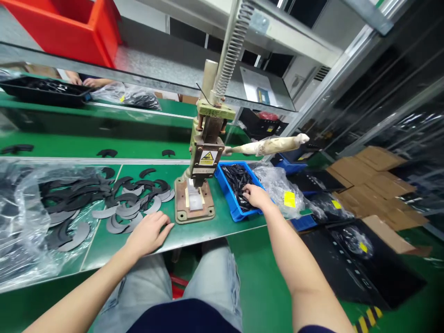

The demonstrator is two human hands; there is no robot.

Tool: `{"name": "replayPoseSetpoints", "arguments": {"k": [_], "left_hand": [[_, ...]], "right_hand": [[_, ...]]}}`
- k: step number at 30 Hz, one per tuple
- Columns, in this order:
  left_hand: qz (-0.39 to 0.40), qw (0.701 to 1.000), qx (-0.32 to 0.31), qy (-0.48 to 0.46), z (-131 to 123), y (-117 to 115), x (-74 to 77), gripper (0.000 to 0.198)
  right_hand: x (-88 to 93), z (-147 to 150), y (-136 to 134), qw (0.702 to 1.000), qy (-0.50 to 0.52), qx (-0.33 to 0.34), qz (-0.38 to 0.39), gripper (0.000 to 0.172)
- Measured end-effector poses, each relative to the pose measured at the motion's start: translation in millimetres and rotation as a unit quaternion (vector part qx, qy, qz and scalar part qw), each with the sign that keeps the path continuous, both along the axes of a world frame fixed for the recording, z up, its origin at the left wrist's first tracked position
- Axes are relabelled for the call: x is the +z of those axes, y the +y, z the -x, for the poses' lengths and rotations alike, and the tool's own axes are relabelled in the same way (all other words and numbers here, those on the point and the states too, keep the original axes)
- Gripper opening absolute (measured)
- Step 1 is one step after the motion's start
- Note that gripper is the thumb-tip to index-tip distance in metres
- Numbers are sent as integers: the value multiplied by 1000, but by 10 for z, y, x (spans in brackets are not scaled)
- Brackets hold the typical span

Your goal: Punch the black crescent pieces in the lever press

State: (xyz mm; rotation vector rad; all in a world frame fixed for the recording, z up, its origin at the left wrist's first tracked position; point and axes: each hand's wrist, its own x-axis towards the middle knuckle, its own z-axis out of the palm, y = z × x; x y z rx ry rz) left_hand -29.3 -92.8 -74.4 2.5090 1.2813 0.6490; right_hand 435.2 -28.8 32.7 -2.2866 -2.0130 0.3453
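Observation:
My right hand (257, 196) reaches into a blue bin (239, 217) of small black parts (237, 178). Its fingertips are pinched together among them, on what looks like one small black part; the exact piece is partly hidden. My left hand (149, 233) lies on the green tabletop with its fingers loosely stretched and nothing in them. Just left of it, curved grey-black flat pieces (128, 208) are scattered. Between my hands stands a hand-lever press (204, 157). A pale block (196, 200) sits on its base, under the ram.
The press lever (274, 145) sticks out to the right above the blue bin. Clear plastic bags (24, 222) cover the table's left end. A red bin (79, 32) stands on the upper shelf. Across the bench, another person's hands (83, 81) work near a black tray (41, 90). Cartons (378, 185) lie at right.

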Motion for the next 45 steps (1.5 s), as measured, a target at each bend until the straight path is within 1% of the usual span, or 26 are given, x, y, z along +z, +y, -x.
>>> {"name": "replayPoseSetpoints", "arguments": {"k": [3, 5, 8, 10, 13, 15, 17, 19, 21, 23, 25, 27, 28, 30, 31, 33, 38, 45], "left_hand": [[-1, 1000, 4, -5, 5, -20, 13, 33], [7, 1000, 5, -13, 12, -31, 30, 33], [27, 999, 12, -42, 24, -44, 56, 33], [32, 996, 24, -77, 18, -60, 79, 32], [9, 986, 41, -163, -50, -135, 171, 24], [-14, 973, 36, -227, -144, -231, 299, 17], [-23, 961, 15, -274, -268, -346, 475, 16], [-10, 956, -11, -295, -395, -443, 653, 26], [-3, 949, -37, -314, -493, -501, 779, 36], [9, 944, -61, -324, -538, -532, 828, 34], [50, 936, -49, -345, -537, -564, 818, 26], [133, 914, -6, -384, -510, -608, 787, 23], [184, 895, 12, -407, -495, -633, 774, 24], [272, 855, 27, -442, -470, -681, 764, 29], [299, 839, 26, -453, -460, -703, 766, 31], [325, 824, 21, -464, -447, -742, 778, 34], [335, 820, 19, -464, -434, -811, 798, 37], [324, 830, 19, -454, -433, -848, 773, 35]], "right_hand": [[30, 16, -57, 998, 17, -44, -51, 37], [51, 30, -105, 993, 37, -67, -91, 32], [103, 56, -189, 980, 80, -91, -157, 25], [145, 96, -260, 966, 119, -104, -202, 26], [169, 288, -418, 940, 202, -107, -253, 34], [124, 557, -569, 921, 272, -87, -263, 40], [32, 928, -748, 903, 345, -52, -251, 44], [-77, 1334, -937, 884, 411, -17, -223, 42], [-170, 1691, -1105, 864, 465, 12, -192, 38], [-235, 1948, -1225, 846, 506, 32, -165, 35], [-275, 2100, -1298, 831, 535, 45, -145, 32], [-298, 2174, -1343, 821, 549, 59, -142, 30], [-306, 2194, -1363, 818, 552, 71, -146, 28], [-319, 2220, -1400, 811, 557, 96, -154, 25], [-323, 2230, -1418, 806, 562, 104, -154, 23], [-328, 2253, -1449, 794, 583, 97, -143, 21], [-324, 2295, -1499, 763, 635, 52, -110, 22], [-362, 2285, -1524, 756, 649, 36, -81, 27]]}}
